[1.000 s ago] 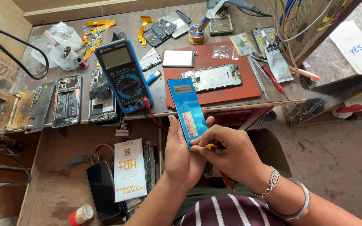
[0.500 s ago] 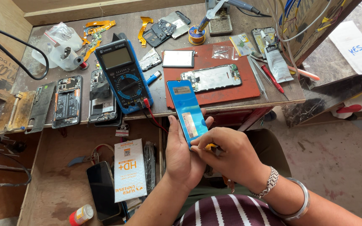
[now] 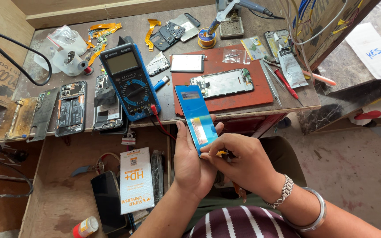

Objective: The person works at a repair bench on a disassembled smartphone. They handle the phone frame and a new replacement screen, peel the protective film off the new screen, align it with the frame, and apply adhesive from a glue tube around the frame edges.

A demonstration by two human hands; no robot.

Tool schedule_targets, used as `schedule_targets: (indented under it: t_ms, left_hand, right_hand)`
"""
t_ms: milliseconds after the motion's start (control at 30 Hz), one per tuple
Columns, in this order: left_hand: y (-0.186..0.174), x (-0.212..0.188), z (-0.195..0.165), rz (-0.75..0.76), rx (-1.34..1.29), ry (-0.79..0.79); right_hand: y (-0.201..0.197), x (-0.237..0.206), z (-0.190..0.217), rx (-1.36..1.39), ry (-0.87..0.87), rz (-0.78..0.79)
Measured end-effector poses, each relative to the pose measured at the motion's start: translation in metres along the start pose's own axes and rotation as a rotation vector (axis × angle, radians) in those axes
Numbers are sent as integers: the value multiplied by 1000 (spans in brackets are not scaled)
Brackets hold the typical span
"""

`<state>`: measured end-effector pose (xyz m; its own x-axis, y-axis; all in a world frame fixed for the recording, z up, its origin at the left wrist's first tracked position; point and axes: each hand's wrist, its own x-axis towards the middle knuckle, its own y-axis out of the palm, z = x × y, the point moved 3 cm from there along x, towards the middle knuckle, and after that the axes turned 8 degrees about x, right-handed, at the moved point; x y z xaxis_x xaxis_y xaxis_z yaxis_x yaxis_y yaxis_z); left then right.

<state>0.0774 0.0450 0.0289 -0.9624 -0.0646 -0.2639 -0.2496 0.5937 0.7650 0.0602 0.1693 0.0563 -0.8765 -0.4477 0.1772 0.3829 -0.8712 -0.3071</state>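
Here the left hand [image 3: 192, 165] is raised upright below the front edge of the workbench [image 3: 164, 110], its fingers closed around a blue phone screen [image 3: 197, 118] that leans over that edge. The right hand [image 3: 243, 163] curls at the screen's lower end, fingers pinching a small yellow tool [image 3: 222, 154].

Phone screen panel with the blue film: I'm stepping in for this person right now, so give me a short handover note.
Left hand: holds the blue-filmed phone screen panel upright from behind.
Right hand: fingertips pinch at the panel's lower edge, with a small orange tool under them.
Film is on the panel, not peeled.
On the bench: opened phone on the red mat, multimeter to the left.
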Motion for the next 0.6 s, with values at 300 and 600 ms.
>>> schedule_targets:
  t_ms: [300, 600]
  left_hand:
    - [4, 3, -1, 8, -14, -1]
    - [3, 3, -1, 1, -25, -10]
  right_hand:
    - [-3, 4, 4, -15, -185, -21]
    - [-3, 4, 2, -13, -118, -13]
